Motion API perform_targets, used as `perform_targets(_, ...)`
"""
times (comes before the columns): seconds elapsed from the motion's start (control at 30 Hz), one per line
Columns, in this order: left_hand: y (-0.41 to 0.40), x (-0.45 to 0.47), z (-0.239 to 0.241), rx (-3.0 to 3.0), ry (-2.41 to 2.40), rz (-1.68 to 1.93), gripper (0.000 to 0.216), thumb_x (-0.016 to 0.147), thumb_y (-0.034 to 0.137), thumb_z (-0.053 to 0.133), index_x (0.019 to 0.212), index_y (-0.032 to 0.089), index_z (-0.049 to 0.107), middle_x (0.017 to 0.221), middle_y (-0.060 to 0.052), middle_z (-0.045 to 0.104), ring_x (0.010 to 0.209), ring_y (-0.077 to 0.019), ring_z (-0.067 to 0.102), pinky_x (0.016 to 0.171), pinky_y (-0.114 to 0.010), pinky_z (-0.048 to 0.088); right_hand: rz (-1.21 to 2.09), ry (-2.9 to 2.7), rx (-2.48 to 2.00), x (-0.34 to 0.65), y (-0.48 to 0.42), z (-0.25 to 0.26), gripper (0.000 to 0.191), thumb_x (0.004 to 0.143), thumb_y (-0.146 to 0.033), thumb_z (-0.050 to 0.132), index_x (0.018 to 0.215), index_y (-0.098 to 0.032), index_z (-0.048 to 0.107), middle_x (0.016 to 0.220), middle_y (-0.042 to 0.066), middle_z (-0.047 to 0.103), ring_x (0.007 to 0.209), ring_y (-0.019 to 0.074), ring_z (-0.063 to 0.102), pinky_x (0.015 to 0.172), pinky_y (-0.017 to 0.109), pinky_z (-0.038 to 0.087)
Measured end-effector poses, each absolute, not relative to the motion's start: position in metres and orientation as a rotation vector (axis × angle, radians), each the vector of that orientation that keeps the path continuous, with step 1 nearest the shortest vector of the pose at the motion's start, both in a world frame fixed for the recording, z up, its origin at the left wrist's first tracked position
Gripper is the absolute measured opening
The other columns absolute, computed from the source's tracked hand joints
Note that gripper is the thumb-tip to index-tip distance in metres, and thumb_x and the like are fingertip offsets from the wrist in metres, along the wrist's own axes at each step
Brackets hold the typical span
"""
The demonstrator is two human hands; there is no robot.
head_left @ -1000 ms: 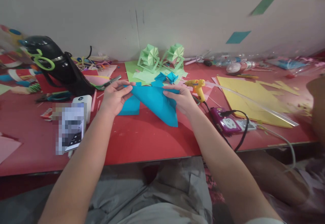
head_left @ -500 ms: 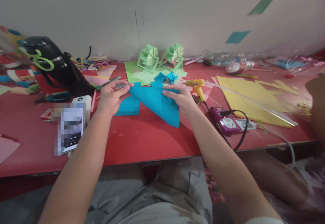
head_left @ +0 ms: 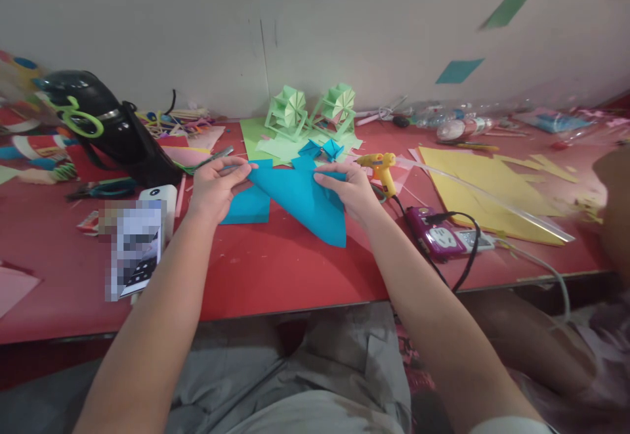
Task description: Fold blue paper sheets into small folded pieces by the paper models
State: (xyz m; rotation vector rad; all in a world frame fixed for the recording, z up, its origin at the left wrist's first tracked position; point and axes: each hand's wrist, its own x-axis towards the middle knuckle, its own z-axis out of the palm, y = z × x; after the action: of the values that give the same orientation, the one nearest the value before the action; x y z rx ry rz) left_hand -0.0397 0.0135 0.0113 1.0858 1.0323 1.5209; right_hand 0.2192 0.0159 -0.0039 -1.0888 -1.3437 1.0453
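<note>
Over the middle of the red worktop (head_left: pixel 275 270) we hold a folded sheet of blue paper (head_left: pixel 305 201), a pointed triangle whose tip aims toward us and rests near the surface. Our left hand (head_left: pixel 214 188) pinches the sheet's upper left corner between thumb and fingers, and our right hand (head_left: pixel 352 191) grips the upper right edge in the same way, fingers curled over the fold. Just under the left side of the sheet lies a flat blue paper rectangle (head_left: pixel 249 205). Behind it stand two pale green folded-paper models (head_left: pixel 305 112) near the wall. A yellow glue gun (head_left: pixel 381 168) sits just beside our right hand, with a purple power strip (head_left: pixel 436 234) nearer the worktop's edge (a black cable is plugged into it). A large yellow paper sheet (head_left: pixel 487 188) lies well to the right. Left of our arm lie a white power bank (head_left: pixel 160 197) and a phone (head_left: pixel 135 247).
</note>
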Motion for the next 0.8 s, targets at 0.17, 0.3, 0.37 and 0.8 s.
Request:
perform_targets(0.17, 0.0144, -0.0403, 0.0093, 1.132, 1.087, 1.528, 0.028, 0.063, 0.030, 0.089, 0.080, 0.018, 0.072, 0.086, -0.007, 0.077, 0.080, -0.0195, 0.072, 0.069, -0.029, 0.061, 1.059, -1.342, -1.125, 0.2190, 0.0163, -0.0035, 0.034, 0.064, -0.044, 0.083, 0.088, -0.020, 0.078, 0.086, 0.004, 0.070, 0.080, 0.0178, 0.060, 0.069, 0.030, 0.045)
perform_targets(0.3, 0.0150, -0.0414, 0.0085, 1.150, 1.118, 1.528, 0.031, 0.061, 0.032, 0.090, 0.081, 0.017, 0.071, 0.087, -0.007, 0.077, 0.083, -0.0216, 0.073, 0.072, -0.031, 0.061, 1.054, -1.355, -1.132, 0.2191, 0.0153, -0.0028, 0.035, 0.064, -0.044, 0.083, 0.088, -0.020, 0.078, 0.088, 0.004, 0.071, 0.080, 0.0177, 0.060, 0.068, 0.030, 0.045)
perform_targets(0.37, 0.0152, -0.0420, 0.0084, 1.154, 1.126, 1.526, 0.032, 0.061, 0.033, 0.090, 0.082, 0.017, 0.071, 0.088, -0.008, 0.077, 0.084, -0.0220, 0.073, 0.072, -0.032, 0.061, 1.046, -1.361, -1.142, 0.2195, 0.0156, -0.0032, 0.035, 0.064, -0.045, 0.083, 0.089, -0.020, 0.078, 0.088, 0.004, 0.071, 0.080, 0.0177, 0.061, 0.067, 0.029, 0.044)
perform_targets(0.8, 0.0138, -0.0409, 0.0114, 1.103, 1.120, 1.547, 0.025, 0.062, 0.026, 0.088, 0.078, 0.017, 0.071, 0.083, -0.005, 0.077, 0.076, -0.0180, 0.072, 0.069, -0.028, 0.062, 0.991, -1.393, -1.104, 0.2193, 0.0134, -0.0014, 0.030, 0.067, -0.041, 0.082, 0.088, -0.021, 0.078, 0.091, 0.004, 0.071, 0.089, 0.0200, 0.062, 0.074, 0.032, 0.046)
